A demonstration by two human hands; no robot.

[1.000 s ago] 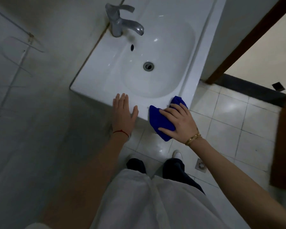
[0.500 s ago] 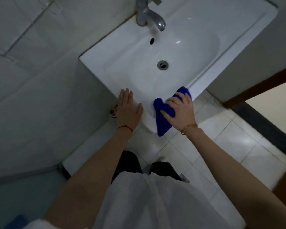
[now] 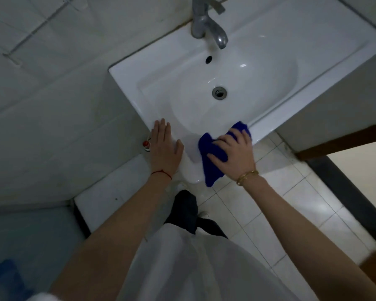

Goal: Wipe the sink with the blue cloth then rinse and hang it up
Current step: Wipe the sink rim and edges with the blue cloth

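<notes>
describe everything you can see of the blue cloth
The blue cloth is deep blue, soft and crumpled, fabric by its look. It drapes over the front rim of the sink, one pointed corner hanging below the edge. The right hand presses on its middle, covering much of it.

Right grip (image 3: 234,156) pressing the blue cloth (image 3: 211,168) against the near rim of the white sink (image 3: 137,83), cloth's tail hanging over the edge, left grip (image 3: 165,148) lying flat on the rim just beside it, faucet (image 3: 206,27) reaching over the basin.
</notes>
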